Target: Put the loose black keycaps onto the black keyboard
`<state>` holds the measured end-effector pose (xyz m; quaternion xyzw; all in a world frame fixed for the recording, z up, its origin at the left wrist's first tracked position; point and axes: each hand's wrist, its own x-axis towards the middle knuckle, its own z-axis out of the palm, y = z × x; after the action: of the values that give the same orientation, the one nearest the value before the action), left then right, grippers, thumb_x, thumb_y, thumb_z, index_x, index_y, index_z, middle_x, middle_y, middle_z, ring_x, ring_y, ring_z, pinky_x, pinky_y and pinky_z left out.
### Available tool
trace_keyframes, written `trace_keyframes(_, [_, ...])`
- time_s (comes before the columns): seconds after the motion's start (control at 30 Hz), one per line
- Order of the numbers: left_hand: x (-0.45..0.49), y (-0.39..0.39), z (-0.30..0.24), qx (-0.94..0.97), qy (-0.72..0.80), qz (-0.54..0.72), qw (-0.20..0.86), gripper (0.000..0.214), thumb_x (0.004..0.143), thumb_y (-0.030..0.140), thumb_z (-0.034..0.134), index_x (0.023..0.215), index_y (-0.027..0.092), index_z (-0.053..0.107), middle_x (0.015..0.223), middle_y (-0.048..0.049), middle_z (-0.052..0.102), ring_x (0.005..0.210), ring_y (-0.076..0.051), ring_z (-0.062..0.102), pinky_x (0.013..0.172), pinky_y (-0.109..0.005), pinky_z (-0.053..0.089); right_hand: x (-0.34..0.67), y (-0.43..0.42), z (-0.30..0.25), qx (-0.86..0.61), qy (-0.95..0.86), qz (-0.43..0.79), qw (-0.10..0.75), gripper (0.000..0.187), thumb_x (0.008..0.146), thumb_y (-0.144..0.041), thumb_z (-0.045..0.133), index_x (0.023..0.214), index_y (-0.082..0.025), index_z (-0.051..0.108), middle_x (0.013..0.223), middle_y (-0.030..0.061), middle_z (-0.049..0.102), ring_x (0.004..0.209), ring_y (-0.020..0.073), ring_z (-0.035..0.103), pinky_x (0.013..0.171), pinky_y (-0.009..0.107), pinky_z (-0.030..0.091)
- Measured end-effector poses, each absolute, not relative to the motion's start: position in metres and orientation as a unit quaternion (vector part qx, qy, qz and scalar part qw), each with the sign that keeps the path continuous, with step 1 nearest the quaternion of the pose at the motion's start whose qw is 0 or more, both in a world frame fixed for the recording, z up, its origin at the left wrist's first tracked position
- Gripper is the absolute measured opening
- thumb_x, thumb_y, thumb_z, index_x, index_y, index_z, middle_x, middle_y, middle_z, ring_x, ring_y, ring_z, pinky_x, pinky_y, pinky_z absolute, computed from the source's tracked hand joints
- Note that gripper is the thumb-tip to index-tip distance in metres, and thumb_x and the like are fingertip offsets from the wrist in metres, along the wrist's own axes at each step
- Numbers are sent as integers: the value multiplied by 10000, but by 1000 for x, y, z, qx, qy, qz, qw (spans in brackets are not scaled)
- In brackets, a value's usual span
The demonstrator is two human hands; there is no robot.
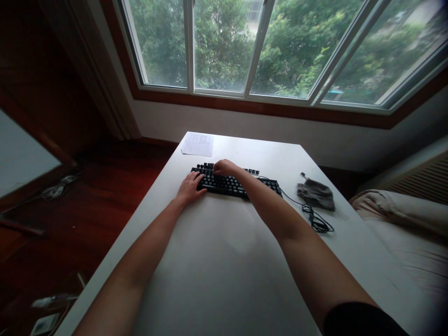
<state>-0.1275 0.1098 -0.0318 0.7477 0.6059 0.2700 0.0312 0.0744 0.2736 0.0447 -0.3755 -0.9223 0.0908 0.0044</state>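
Note:
A black keyboard point(231, 185) lies across the white table, with loose black keycaps point(252, 171) in a row along its far side. My left hand point(190, 188) rests on the keyboard's left end, its fingers spread over the keys and the thumb at the front edge. Above the upper left part of the keys, my right hand point(226, 167) is closed with the fingers curled down. Whatever is between those fingertips is hidden.
At the table's point(210, 261) far left corner lies a printed paper sheet point(198, 144). A coiled cable point(317, 220) and a dark grey cloth pouch point(316, 193) lie to the keyboard's right. Beyond the table is a window point(224, 46); a cushioned seat point(402, 228) stands at right.

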Motion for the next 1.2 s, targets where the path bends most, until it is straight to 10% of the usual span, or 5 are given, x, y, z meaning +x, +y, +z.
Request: trace_keyframes(1.2, [-130,112,-32,750,608,261,18,729,883,502,713,1517,203,513,1597,-130,451,1524,-347,336,1283,-509,281,62,252,61,-354,-932,7,-71,246,865,-266,709,1078,-191,806,1038,98,789,933,233,697,736,270,442])
